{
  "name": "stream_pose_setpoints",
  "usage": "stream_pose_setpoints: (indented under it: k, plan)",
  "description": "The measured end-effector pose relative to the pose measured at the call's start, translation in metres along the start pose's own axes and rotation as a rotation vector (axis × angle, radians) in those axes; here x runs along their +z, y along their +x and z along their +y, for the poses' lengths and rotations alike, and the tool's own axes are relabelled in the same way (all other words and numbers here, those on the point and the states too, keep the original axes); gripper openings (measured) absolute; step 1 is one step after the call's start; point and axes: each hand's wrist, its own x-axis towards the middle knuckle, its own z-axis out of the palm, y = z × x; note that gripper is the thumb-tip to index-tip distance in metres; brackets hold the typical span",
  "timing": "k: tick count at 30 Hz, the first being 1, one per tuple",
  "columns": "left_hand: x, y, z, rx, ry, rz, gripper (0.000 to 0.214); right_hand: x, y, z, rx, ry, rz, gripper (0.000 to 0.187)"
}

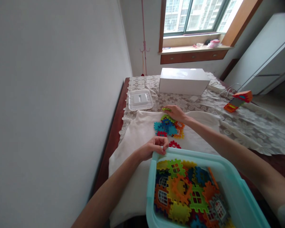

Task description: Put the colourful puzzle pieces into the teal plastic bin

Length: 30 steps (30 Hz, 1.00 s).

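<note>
Toothed plastic building tiles in a small loose heap on a white cloth over the tabletop: blue at the center, orange on the right, red at the near edge, yellow-green at the far edge. Apart from the heap, one red tile just beyond a turquoise bin. Left hand at the bin's far-left corner, grip closed over the rim. Right hand just past the heap, grip narrow, pinching a yellow-green tile between thumb and fingers; cannot tell whether clear of the cloth or touching. Inside the bin, a jumble of further tiles, some with window grilles, some gear-shaped. Farther back, on a floral lace tablecloth, a translucent rectangular lid to the left, near a long white box. Well off to the right, an orange-and-grey assembled model.
</note>
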Motion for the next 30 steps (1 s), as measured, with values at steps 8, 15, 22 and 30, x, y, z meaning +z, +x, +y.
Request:
stream_pose_setpoints:
  k: [8, 15, 22, 30]
  plan:
    - [-0.002, 0.001, -0.002, 0.01, -0.003, -0.016, 0.032, -0.032, -0.085, -0.038, -0.17, 0.128, 0.188, 0.04]
    - [-0.003, 0.001, -0.001, 0.007, 0.015, -0.01, 0.031, -0.02, -0.147, -0.063, -0.193, -0.082, 0.113, 0.037]
    - [-0.007, 0.0, -0.002, 0.021, 0.019, -0.01, 0.031, -0.016, -0.145, -0.069, -0.444, -0.172, -0.213, 0.024]
    - [-0.01, 0.002, -0.006, 0.016, 0.004, -0.036, 0.033, -0.005, -0.144, -0.068, -0.561, -0.31, -0.253, 0.018]
